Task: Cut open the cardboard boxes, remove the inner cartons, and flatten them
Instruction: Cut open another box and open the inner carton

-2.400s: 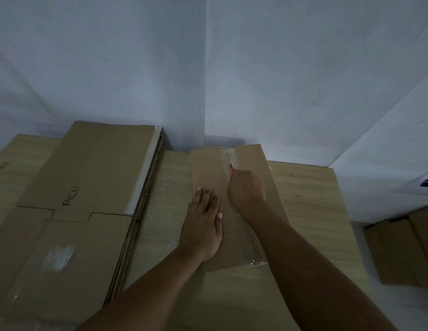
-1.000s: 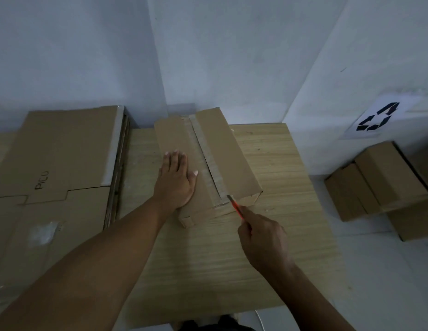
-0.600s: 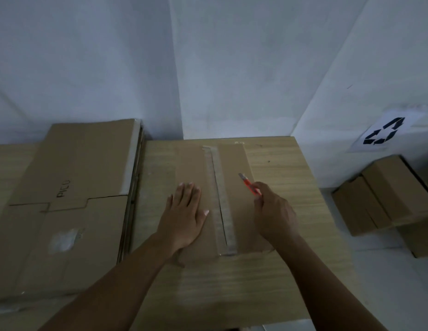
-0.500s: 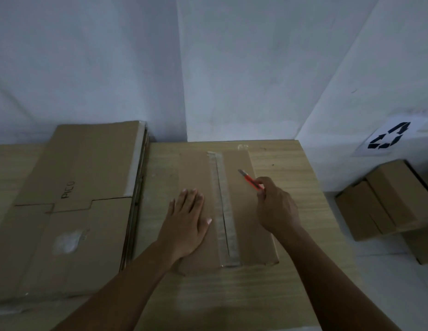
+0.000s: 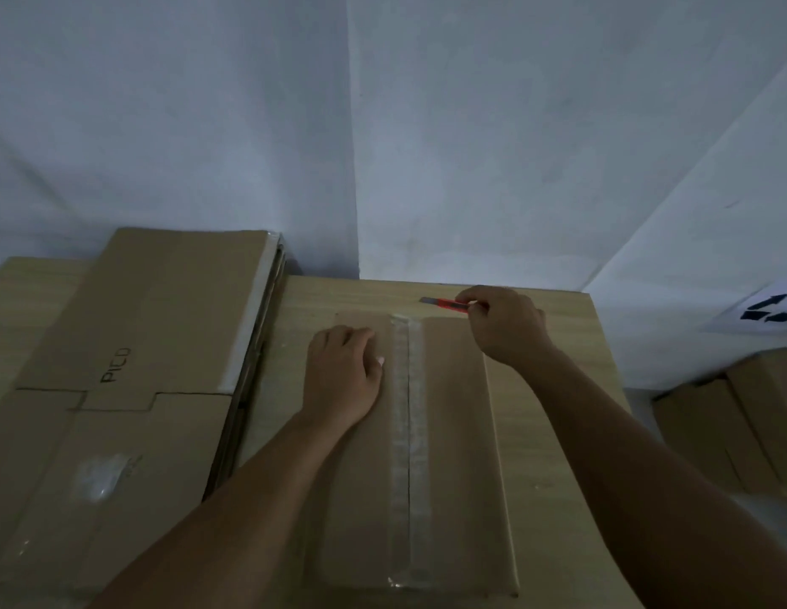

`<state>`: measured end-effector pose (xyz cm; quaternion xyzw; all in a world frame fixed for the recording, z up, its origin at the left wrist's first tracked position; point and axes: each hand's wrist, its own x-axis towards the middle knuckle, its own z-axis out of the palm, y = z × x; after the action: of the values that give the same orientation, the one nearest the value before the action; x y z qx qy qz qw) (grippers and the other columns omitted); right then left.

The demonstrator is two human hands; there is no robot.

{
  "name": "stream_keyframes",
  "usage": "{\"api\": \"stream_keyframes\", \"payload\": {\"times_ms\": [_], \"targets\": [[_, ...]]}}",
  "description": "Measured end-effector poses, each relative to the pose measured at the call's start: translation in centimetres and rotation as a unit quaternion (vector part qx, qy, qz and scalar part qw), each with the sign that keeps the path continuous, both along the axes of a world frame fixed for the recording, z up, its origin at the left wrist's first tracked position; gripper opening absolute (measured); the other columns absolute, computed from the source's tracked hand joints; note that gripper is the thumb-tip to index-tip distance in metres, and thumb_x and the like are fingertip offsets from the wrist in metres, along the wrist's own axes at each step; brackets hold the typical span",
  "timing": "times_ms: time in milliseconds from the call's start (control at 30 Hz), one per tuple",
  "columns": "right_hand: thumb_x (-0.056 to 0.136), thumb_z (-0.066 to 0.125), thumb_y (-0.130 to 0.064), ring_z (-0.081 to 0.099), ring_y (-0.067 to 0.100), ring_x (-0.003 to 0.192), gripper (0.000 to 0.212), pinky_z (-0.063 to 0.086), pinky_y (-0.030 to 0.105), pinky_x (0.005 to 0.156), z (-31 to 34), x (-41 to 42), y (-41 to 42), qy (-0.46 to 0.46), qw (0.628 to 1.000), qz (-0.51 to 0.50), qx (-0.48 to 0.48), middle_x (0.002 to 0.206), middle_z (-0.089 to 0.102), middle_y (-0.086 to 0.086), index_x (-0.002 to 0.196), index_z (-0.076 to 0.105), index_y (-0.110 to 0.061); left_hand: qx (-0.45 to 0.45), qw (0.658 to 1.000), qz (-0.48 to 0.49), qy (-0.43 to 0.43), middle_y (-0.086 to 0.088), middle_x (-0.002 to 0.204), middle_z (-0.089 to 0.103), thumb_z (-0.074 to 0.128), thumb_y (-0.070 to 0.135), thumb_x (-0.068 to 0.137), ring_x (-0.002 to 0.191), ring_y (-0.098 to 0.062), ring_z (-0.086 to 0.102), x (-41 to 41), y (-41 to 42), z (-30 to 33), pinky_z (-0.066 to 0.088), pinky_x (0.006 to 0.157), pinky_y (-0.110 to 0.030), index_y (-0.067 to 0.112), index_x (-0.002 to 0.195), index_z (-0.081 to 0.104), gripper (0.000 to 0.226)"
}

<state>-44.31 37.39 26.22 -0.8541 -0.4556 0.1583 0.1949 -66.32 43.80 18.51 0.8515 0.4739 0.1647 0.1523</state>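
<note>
So from where I'm standing this one's barely started, at least for the box on the wooden table [image 5: 558,389]. The cardboard box [image 5: 453,454] lies flat in the middle of the table, long side running from near to far, and the clear tape strip [image 5: 402,432] goes right down its middle seam. There's a dark line along that seam, but I honestly can't tell if the tape is sliced through or if that's just the gap between the flaps. The flaps are down and closed, so nothing has come out of it yet and no inner carton is in sight. The left hand [image 5: 345,380] lies palm down on the left half of the lid, fingers straight, pinning the box and gripping nothing. The right hand [image 5: 505,327] is curled around a red box cutter [image 5: 446,304], which sits just past the far edge of the box with the blade pointing left, near the far end of the tape. My guess is the far end is about to get cut. To the left there's a stack of flattened cardboard [image 5: 141,345] with "PICO" written on it, so some of the job looks done already. Off to the right, on the floor, more boxes [image 5: 743,424] are waiting, so plenty is left.
</note>
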Motion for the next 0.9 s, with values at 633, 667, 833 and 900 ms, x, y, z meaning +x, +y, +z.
{"api": "stream_keyframes", "payload": {"times_ms": [633,667,833,900], "targets": [[0.089,0.060,-0.014,0.060,-0.004,0.083,0.026,0.041,0.020,0.071,-4.7,5.1,10.3,0.162,0.945,0.255,-0.125,0.084,0.069,-0.018,0.097,0.078,-0.031,0.059,0.994,0.092,-0.025,-0.004,0.112,0.057,0.051,0.028,0.097,0.100,-0.026,0.048,3.2,3.9,-2.5,0.038,0.079,-0.036,0.020,0.101,0.065,0.017],[0.089,0.060,-0.014,0.057,-0.008,0.075,0.025,0.039,0.018,0.067,-4.7,5.3,10.4,0.171,0.943,0.259,-0.121,0.082,0.070,-0.017,0.095,0.078,-0.031,0.059,0.993,0.093,-0.029,-0.003,0.112,0.057,0.052,0.028,0.097,0.100,-0.026,0.048,3.2,3.9,-2.6,0.039,0.079,-0.036,0.020,0.101,0.065,0.016],[0.090,0.060,-0.011,0.052,-0.013,0.065,0.025,0.034,0.005,0.055,-4.5,5.5,11.0,0.172,0.935,0.286,-0.119,0.077,0.066,-0.018,0.097,0.078,-0.028,0.064,0.993,0.091,-0.044,-0.003,0.109,0.057,0.054,0.026,0.096,0.098,-0.025,0.048,3.3,4.0,-2.8,0.039,0.079,-0.036,0.019,0.099,0.065,0.014],[0.090,0.061,-0.012,0.052,-0.015,0.068,0.025,0.033,0.008,0.056,-4.1,5.4,11.3,0.160,0.931,0.300,-0.134,0.080,0.066,-0.018,0.097,0.077,-0.029,0.063,0.993,0.090,-0.048,-0.003,0.109,0.057,0.050,0.029,0.097,0.099,-0.025,0.048,3.2,4.0,-2.9,0.039,0.080,-0.036,0.019,0.099,0.065,0.018]]}}
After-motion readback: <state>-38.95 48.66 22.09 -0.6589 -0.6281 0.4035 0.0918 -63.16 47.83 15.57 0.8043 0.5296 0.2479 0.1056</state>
